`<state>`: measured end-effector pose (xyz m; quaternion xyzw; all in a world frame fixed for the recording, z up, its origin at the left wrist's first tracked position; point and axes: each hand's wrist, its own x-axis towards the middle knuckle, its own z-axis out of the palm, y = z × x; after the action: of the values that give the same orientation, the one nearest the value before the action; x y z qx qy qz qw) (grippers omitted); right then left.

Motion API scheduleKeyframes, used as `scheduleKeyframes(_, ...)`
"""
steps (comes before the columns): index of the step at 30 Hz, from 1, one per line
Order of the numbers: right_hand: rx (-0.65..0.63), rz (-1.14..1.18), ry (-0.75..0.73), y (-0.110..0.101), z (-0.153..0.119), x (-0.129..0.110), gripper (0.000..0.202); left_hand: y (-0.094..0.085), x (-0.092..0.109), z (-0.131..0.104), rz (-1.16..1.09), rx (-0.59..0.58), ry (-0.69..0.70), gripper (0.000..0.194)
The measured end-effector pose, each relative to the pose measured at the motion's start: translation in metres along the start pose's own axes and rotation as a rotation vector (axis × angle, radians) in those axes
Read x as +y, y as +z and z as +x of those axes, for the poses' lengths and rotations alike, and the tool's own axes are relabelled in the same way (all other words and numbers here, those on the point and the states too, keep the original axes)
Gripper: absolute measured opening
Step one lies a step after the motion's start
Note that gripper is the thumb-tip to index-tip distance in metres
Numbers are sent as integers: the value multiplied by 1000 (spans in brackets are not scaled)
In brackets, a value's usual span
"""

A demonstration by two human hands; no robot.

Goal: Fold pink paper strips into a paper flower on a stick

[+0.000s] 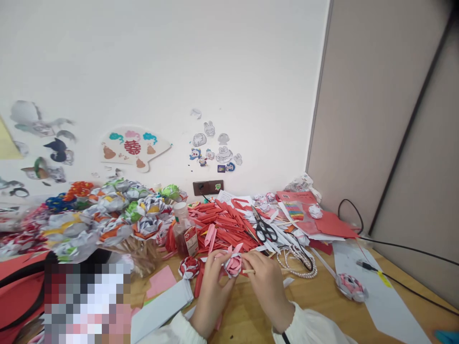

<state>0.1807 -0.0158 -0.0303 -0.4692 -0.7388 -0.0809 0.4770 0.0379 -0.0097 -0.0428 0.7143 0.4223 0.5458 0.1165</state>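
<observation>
Near the table's front, a pink and white folded-paper flower (234,265) is held between my two hands. My left hand (214,286) is closed around the flower's left side, thumb below and fingers above. From the right, my right hand (267,282) pinches at the flower's edge. A pale stick end (248,271) shows beside its fingers; whether it joins the flower I cannot tell. A red and white paper flower (189,267) lies just left of my left hand. Behind both hands spreads a heap of folded red paper strips (225,222).
Black scissors (264,231) and a pearl string (304,273) lie behind my right hand. A glass bottle (181,229) stands left of the red heap. Many paper flowers on sticks (118,210) crowd the left. Another flower (351,287) and a black cable (405,286) lie right.
</observation>
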Motion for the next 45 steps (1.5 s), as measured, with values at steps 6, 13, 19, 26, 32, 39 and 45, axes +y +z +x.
scheduleKeyframes(6,-9,-55,-20,1,-1,1,28,1,2,-1,-33,-28,-14,39)
scheduleKeyframes(13,-57,-106,-36,2,-3,1,24,3,0,-4,-39,-37,-42,38)
scheduleKeyframes(19,-115,-165,-10,3,-2,3,19,3,3,-2,-59,-51,-66,35)
scheduleKeyframes(26,-164,-187,24,7,-2,5,17,3,0,-2,-35,-43,-48,36)
scheduleKeyframes(32,-254,-260,-10,8,0,4,19,3,-5,0,-32,-32,-29,38)
scheduleKeyframes(39,-170,-126,45,6,-2,4,18,1,-6,2,-54,-16,-24,35)
scheduleKeyframes(45,-188,-73,54,4,0,5,20,5,-15,1,-158,-12,-87,38)
